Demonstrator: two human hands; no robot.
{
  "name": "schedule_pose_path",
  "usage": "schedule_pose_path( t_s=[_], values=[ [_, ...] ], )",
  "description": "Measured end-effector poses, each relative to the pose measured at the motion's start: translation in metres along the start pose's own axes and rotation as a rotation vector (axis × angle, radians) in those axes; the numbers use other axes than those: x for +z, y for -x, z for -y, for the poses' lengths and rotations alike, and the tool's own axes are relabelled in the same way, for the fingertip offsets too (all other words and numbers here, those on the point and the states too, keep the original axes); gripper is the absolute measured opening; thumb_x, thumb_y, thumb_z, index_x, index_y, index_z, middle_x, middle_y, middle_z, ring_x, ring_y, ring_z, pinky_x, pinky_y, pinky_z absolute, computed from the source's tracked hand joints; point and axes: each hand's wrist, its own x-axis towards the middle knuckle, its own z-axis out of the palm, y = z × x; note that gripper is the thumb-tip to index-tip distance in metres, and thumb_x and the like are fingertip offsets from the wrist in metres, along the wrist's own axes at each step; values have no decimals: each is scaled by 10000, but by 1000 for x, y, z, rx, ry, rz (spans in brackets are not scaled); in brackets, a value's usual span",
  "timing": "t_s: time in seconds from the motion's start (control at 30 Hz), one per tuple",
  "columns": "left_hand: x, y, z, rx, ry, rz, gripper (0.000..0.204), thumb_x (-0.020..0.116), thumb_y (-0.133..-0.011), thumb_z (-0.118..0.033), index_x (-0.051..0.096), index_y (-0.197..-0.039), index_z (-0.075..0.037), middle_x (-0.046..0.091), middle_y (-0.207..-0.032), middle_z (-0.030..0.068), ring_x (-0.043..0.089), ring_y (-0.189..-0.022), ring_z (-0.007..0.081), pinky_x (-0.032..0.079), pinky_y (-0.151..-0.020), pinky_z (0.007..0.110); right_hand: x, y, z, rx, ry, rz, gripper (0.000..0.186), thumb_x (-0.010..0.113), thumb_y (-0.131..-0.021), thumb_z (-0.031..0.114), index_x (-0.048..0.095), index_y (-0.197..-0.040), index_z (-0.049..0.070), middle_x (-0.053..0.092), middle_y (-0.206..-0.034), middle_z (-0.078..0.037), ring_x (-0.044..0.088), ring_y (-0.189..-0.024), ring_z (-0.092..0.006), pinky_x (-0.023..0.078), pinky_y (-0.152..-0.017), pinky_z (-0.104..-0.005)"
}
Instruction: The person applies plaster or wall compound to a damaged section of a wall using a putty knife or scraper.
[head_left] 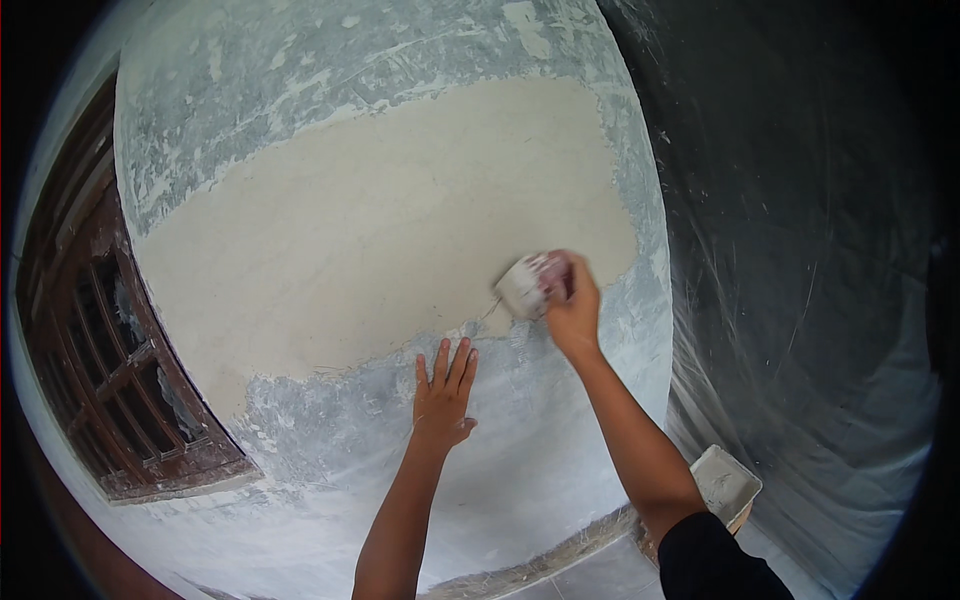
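Note:
My right hand [573, 310] grips a putty-smeared scraper [525, 285] with a reddish upper part, held at the lower right edge of a broad beige patch of filler [380, 200] on the grey wall. The scraper is slightly blurred. My left hand [440, 400] is spread open against the bare grey wall [330, 450], just under the patch's ragged lower edge and down to the left of the scraper. Whether the blade presses on the wall is hard to tell.
A brown wooden window [125, 390] with bars sits at the left. A dark plastic sheet [800, 250] hangs along the right. At the lower right, behind my right arm, a rectangular tub [740, 480] stands near the tiled floor [590, 570] at the wall's foot.

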Motion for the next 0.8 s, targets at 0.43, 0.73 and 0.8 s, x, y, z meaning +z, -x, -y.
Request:
schedule_pose_path(
  t_s=[0.43,0.73,0.8],
  values=[
    [-9,1,-5,-29,14,26,1180,838,-630,-431,148,-1532,-110,47,-1614,82,25,-1484,325,51,-1165,599,-23,21,6,282,13,26,353,493,-843,-138,539,-1170,-15,635,-1063,-149,632,-998,-190,477,-886,-288],
    [-3,1,-6,-36,-16,12,1202,849,-599,-448,163,-1528,-111,63,-1613,77,46,-1483,326,70,-1167,599,-8,37,9,269,81,92,350,484,-835,-134,537,-1160,-14,640,-1053,-167,633,-1034,-235,466,-911,-307],
    [2,1,-3,-9,-8,-45,1231,861,-561,-455,185,-1519,-84,90,-1607,108,63,-1477,359,68,-1154,627,-6,36,6,237,9,33,353,483,-834,-139,534,-1162,-18,635,-1070,-174,634,-1042,-240,465,-913,-311]
  ],
)
